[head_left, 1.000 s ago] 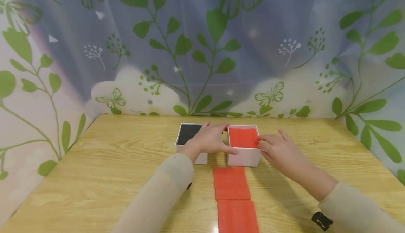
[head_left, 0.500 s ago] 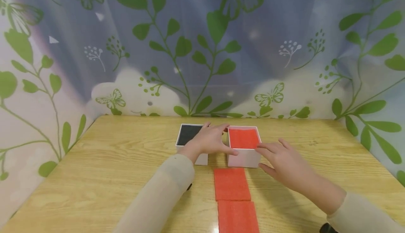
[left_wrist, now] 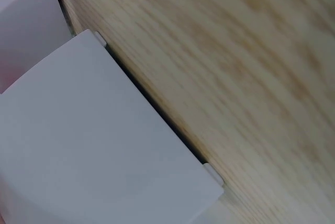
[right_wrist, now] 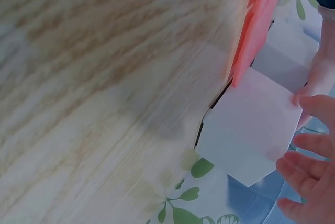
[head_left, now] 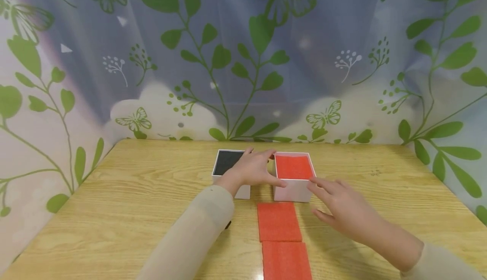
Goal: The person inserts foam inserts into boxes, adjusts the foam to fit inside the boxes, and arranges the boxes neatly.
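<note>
Boxes sit side by side near the middle of the light wooden surface [head_left: 144, 195]: we see a small white square box lined with black foam [head_left: 225, 162] and a small white square box filled with red foam [head_left: 294, 168]. The left hand [head_left: 251, 168] rests across both boxes, fingers relaxed, thumb against the red-filled box's near edge, grip not closed. The right hand [head_left: 344, 206] hovers just beside that box's right corner, fingers loose, holding nothing. Two flat red foam squares [head_left: 279, 221] lie in a row just in front.
</note>
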`<state>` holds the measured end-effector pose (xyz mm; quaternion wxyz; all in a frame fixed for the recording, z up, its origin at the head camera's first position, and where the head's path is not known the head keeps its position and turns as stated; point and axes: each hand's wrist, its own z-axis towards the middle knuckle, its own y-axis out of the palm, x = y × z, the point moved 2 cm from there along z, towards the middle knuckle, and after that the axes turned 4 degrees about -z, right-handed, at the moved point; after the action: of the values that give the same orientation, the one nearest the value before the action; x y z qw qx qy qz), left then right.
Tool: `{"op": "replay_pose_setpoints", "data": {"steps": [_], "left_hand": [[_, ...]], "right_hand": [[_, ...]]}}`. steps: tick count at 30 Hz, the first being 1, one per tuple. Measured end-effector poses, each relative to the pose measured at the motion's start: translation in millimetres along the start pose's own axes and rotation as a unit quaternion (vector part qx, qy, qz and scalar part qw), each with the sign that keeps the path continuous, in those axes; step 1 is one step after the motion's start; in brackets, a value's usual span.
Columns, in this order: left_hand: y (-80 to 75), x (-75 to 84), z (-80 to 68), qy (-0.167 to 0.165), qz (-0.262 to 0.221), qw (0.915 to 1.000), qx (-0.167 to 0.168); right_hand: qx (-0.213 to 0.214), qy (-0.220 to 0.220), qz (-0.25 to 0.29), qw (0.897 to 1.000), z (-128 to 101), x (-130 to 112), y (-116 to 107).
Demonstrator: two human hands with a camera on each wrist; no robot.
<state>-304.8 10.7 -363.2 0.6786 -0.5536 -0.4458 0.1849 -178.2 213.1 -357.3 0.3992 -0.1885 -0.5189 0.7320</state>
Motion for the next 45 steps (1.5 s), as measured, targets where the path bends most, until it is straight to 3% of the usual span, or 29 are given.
{"op": "replay_pose_setpoints", "data": {"steps": [9,19,26,32,36,45], "left_hand": [[1.7,-0.5,1.0,0.0,0.007,1.0,-0.001],[-0.7,-0.7,0.3,0.002,0.002,1.0,0.003],[-0.5,-0.3,-1.2,-0.003,-0.006,1.0,-0.002],[-0.8,-1.1,-0.7,-0.003,-0.005,1.0,-0.003],[0.1,-2.7,0.0,0.0,-0.006,1.0,-0.002],[0.7,-1.7,0.4,-0.002,-0.002,1.0,-0.002]], "right_hand": [[-0.012,-0.022,0.019,0.999,-4.3,-11.6,3.3],[-0.132,-0.076,0.088,0.984,-10.8,-33.1,11.4],[-0.225,-0.098,0.122,0.962,-17.6,-50.1,16.1],[-0.225,-0.15,0.092,0.958,-18.5,-60.2,23.4],[-0.239,-0.14,0.094,0.956,-17.8,-64.0,27.8],[-0.214,-0.163,0.099,0.958,-19.4,-70.3,28.5]]}}
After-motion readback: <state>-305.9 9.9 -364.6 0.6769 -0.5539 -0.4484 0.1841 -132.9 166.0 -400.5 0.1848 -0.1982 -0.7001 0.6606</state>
